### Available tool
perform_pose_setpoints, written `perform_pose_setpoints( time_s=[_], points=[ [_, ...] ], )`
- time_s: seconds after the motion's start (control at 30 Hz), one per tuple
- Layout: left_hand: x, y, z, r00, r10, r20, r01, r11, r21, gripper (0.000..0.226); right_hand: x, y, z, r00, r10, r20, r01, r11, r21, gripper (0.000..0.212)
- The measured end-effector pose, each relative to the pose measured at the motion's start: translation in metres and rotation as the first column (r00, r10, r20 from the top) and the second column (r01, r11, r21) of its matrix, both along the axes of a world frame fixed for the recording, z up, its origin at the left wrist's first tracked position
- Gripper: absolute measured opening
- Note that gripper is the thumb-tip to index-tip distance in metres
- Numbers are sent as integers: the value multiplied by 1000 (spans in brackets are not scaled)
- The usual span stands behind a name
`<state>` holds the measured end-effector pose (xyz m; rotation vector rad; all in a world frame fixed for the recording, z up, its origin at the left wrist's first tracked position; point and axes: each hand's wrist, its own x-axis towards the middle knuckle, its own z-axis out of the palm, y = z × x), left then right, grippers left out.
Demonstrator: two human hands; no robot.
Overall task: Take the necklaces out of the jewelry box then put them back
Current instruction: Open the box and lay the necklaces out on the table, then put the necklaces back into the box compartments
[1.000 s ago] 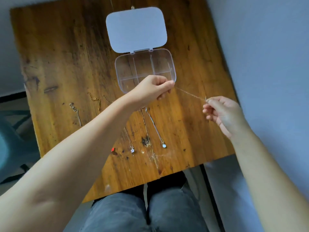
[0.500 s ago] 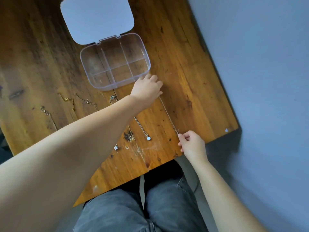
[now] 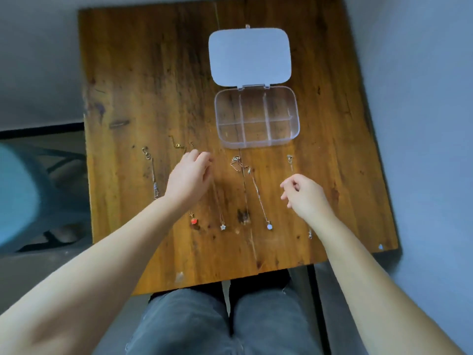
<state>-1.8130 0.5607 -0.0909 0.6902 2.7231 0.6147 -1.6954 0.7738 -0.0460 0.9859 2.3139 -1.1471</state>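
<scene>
The clear jewelry box stands open at the table's far middle, its compartments empty and its white lid folded back. Several necklaces lie stretched in a row in front of it: one at the far left, one with a red pendant, one with a star pendant, one with a pale round pendant, and one at the far right. My left hand hovers over the chains left of centre, fingers curled, holding nothing. My right hand hangs loosely open over the rightmost chain.
The wooden table is small; its near edge sits above my knees in grey jeans. A blue chair stands at the left. A grey wall runs along the right.
The chain I held stretched between both hands now lies on the table at the right. Both hands have let go, and my left hand has moved left from the box.
</scene>
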Motion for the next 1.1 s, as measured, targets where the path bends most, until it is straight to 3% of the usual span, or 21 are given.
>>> perform_pose_setpoints(
  time_s=[0.2,0.33,0.47,0.57,0.63,0.77,0.9,0.97,1.03,1.1],
  points=[
    [27,-100,-7,969,237,66,-233,970,-63,17,-60,-83,-14,968,246,-42,-248,968,-40,22],
    [44,-124,-9,910,396,119,-393,918,-52,21,-78,-136,-27,894,448,-33,-447,894,17,19],
    [64,-128,-13,926,362,103,-334,916,-221,33,-95,-178,-40,729,676,-107,-655,734,177,27],
    [84,-129,-20,954,285,89,-249,925,-288,33,-106,-197,-52,490,862,-132,-798,505,329,32],
    [88,-129,-22,957,283,71,-258,934,-248,24,-114,-202,-56,388,919,-69,-838,383,388,30],
    [84,-132,-21,962,262,72,-247,953,-173,20,-122,-196,-55,287,957,-47,-859,279,430,30],
    [69,-129,0,920,361,155,-376,923,80,11,-109,-190,-53,157,977,-146,-915,199,352,33],
    [54,-122,17,899,408,159,-434,881,189,7,-104,-187,-48,249,948,-198,-924,294,244,23],
    [35,-115,32,885,449,126,-466,846,261,5,-108,-175,-32,534,803,-265,-826,562,38,14],
    [17,-106,42,878,470,88,-474,829,298,6,-117,-150,-12,804,514,-299,-582,782,-223,12]
  ],
)
